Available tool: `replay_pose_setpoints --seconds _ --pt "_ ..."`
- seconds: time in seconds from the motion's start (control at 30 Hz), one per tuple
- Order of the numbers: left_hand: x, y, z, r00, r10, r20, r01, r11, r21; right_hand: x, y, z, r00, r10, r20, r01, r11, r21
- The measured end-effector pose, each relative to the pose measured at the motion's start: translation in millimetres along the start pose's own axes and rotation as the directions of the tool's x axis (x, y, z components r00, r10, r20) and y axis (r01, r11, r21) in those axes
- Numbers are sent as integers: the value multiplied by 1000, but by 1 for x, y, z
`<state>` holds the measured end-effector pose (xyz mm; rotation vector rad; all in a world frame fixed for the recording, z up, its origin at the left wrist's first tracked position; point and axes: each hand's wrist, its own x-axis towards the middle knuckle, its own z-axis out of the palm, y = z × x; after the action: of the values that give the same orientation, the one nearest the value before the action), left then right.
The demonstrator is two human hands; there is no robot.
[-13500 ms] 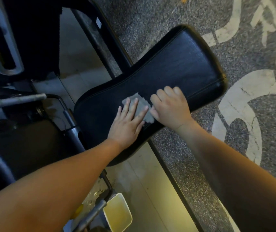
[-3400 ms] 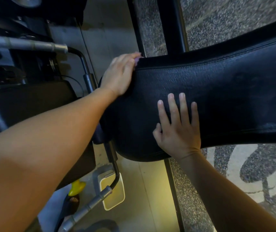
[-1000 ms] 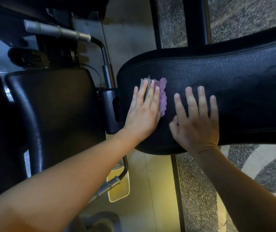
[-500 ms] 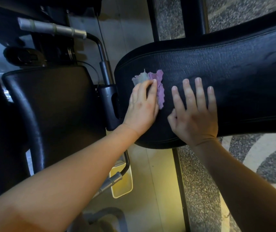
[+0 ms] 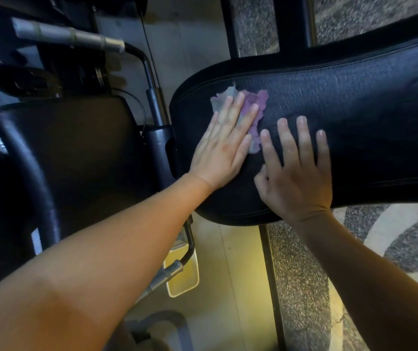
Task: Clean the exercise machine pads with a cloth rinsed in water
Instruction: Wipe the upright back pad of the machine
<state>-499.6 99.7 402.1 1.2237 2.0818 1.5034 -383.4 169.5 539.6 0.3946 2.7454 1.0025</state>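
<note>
A long black padded seat (image 5: 355, 110) of the exercise machine fills the upper right. A small grey and purple cloth (image 5: 257, 105) lies on its left end. My left hand (image 5: 225, 143) presses flat on the cloth with straight fingers, covering most of it. My right hand (image 5: 296, 168) rests flat on the pad just right of the cloth, fingers spread. A second black pad (image 5: 76, 153) sits lower at the left.
A metal handle bar (image 5: 68, 36) sticks out at the top left, and a black post (image 5: 159, 138) stands between the two pads. A pale rectangular tub (image 5: 187, 277) sits on the floor below. Speckled flooring with white markings (image 5: 393, 244) lies at the right.
My left hand has straightened from a slight curl to lie flat on the cloth, and the cloth has spread a little wider. The right hand stays planted on the pad.
</note>
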Motion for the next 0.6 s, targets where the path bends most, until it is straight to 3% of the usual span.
replay_pose_setpoints --seconds 0.13,0.27,0.43,0.6 --pt "-23 -34 5 975 -221 -8 219 968 -123 -2 0 4 999 -4 -37 4 1000 -11" --pt "-36 -66 14 851 -524 39 500 786 -363 -1 -1 6 998 -12 -64 12 1000 1" --pt "-24 -90 3 754 -626 201 592 513 -622 -1 0 8 997 -7 -78 7 1000 -1" --pt "-34 -86 12 640 -711 293 701 384 -601 -2 0 9 997 -16 -80 15 1000 -7"
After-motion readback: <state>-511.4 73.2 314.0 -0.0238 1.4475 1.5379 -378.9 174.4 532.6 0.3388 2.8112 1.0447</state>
